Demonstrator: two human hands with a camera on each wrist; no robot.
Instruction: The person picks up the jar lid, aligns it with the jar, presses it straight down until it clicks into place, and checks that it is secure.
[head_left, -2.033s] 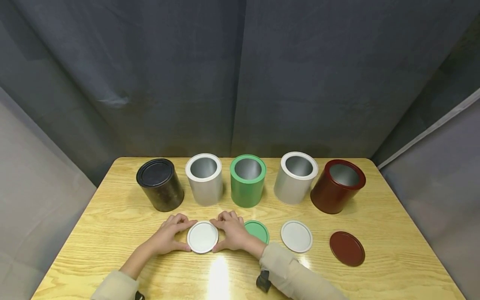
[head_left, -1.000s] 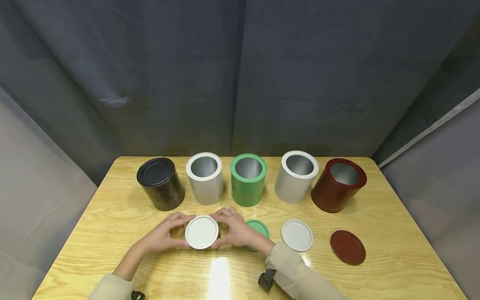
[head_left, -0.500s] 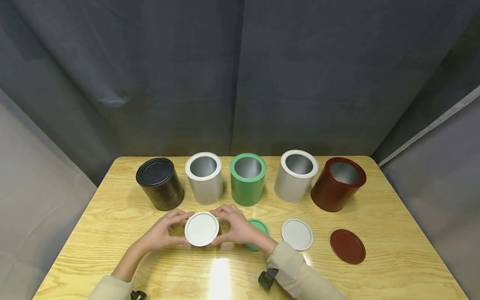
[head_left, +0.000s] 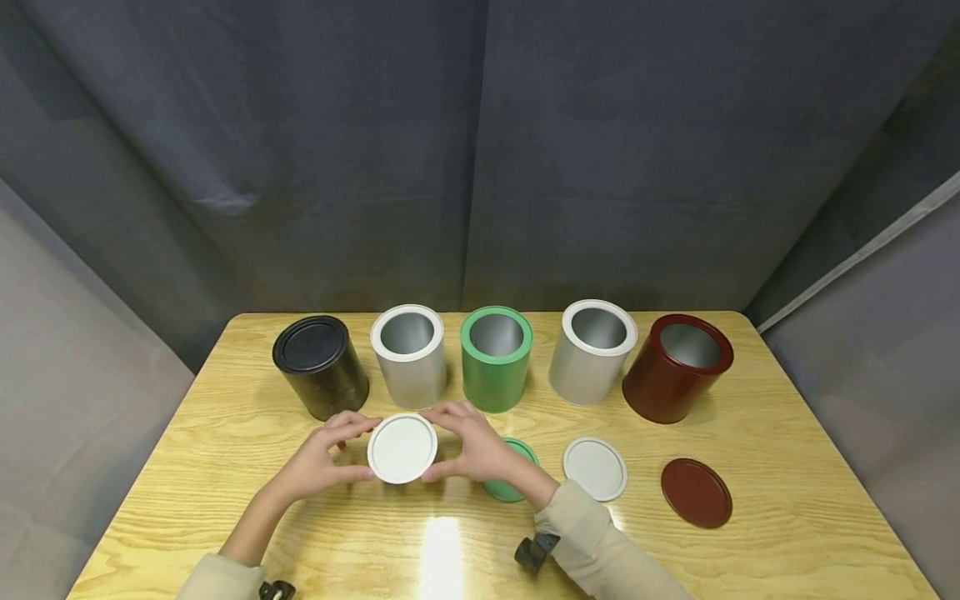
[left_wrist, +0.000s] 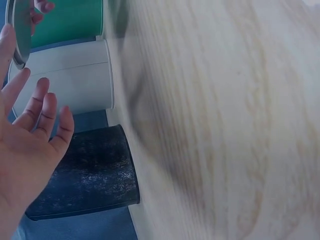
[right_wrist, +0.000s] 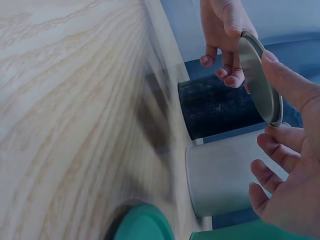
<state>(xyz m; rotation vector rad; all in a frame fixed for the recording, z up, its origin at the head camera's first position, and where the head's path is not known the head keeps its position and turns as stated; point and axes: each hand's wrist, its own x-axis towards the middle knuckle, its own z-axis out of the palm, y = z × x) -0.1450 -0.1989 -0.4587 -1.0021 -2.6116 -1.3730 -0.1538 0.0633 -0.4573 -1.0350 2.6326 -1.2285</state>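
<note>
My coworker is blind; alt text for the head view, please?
Left hand and right hand hold a white lid above a wooden table. Behind stand a closed black can and four open cans: white, green, white, red; three more lids lie nearby.

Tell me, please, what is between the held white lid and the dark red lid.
The head view shows the right hand, then the partly hidden green lid, then a second white lid.

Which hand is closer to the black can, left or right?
The left hand: it is in front of the black can. The right hand is farther to the right, across the white lid both hands hold.
</note>
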